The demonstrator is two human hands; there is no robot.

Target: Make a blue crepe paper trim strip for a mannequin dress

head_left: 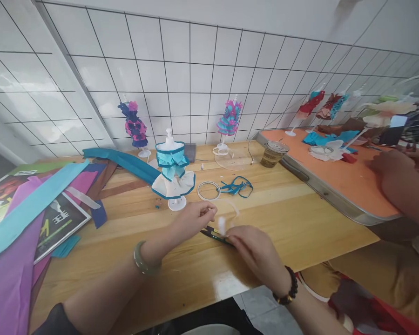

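Observation:
My left hand point(197, 216), with a pale green bangle on its wrist, hovers over the table with thumb and forefinger pinched; what they hold, if anything, is too small to make out. My right hand point(256, 246), wearing a dark bead bracelet, pinches a small white strip point(222, 226), blurred by motion. Under the strip, between both hands, lies a dark tool with yellow parts point(212, 233), partly covered by my right fingers. Just behind my left hand stands a mini dress form point(173, 170) in a turquoise and white dress with dark teal edging.
A roll ring point(208, 190) and tangled teal ribbon scraps point(238, 187) lie beyond my hands. Coloured fabric or paper strips point(21, 218) cover the left side. Along the tiled wall stand dressed forms point(229, 118) and a jar point(274, 153). Another person's arm point(400, 186) reaches over the orange table point(363, 195).

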